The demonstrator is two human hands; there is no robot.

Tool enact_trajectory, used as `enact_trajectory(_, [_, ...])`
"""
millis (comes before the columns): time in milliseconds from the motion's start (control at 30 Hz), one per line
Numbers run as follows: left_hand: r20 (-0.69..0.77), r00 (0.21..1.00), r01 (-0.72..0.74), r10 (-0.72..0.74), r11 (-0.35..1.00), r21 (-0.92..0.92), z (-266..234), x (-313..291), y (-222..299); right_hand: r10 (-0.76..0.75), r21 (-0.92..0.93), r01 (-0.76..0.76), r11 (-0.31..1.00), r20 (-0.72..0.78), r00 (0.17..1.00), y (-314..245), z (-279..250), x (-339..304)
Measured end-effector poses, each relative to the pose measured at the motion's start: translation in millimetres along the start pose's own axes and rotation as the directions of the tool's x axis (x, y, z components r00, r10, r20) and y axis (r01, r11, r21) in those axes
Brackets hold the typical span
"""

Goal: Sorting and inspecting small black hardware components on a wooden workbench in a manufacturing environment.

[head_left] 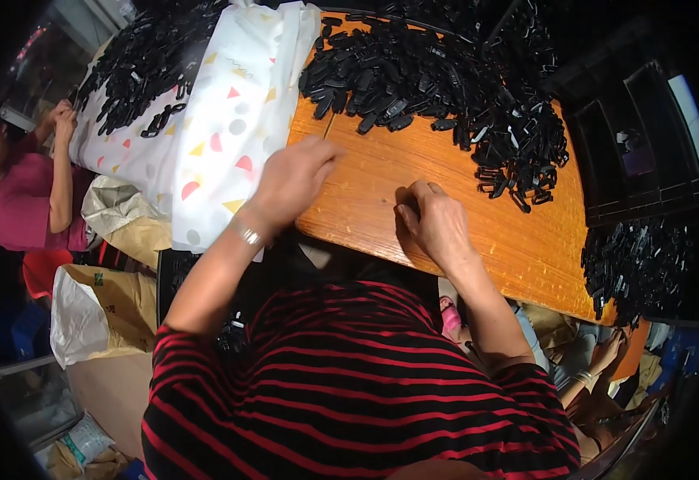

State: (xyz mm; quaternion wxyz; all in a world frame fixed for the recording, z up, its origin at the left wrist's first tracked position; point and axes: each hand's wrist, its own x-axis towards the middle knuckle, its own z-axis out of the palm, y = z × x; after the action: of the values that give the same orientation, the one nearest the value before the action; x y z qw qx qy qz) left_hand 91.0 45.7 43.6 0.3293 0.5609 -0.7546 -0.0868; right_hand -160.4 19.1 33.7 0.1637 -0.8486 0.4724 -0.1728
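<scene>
My left hand [297,174] hovers over the near left part of the orange wooden table [365,192], beside the white patterned cloth [233,120]. Its fingers point right, loosely bent and slightly blurred, with nothing visible in them. Near the table's front edge, my right hand [439,224] is low over the wood, its fingers curved and the thumb apart from them. I see no object in it, though its palm side is hidden. A big heap of small black plastic parts [397,68] covers the table's far side and curves down the right.
More black parts lie on the cloth at far left and in a pile [637,264] by the black crate [637,128] at right. A person in a magenta top [29,196] sits at left, near a paper sack [109,312]. Another person's hand [605,352] shows at lower right.
</scene>
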Motion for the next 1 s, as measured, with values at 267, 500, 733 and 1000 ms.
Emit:
enact_trajectory(267, [0.198, 0.884, -0.465, 0.423, 0.837, 0.288, 38.9, 90.1, -38.8, -0.167, 0.132, 0.152, 0.98, 0.112, 0.98, 12.0, -21.8, -0.3])
enact_trajectory(500, [0.324, 0.824, -0.553, 0.465, 0.784, 0.284, 33.6, 100.4, -37.3, -0.279, 0.058, 0.275, 0.96, 0.08, 0.957, 20.3, -26.6, 4.8])
enact_trajectory(733, [0.142, 0.952, -0.265, 0.272, 0.962, -0.062, 49.0, 66.8, -29.6, -0.08, 0.228, 0.076, 0.971, 0.006, 0.997, 19.5, -14.7, 6.8])
enact_trajectory(1000, [0.288, 0.91, 0.347, -0.299, 0.168, -0.923, 61.4, 21.4, 25.5, 0.197, 0.747, 0.067, 0.661, -0.259, 0.946, -6.2, 10.4, 19.8])
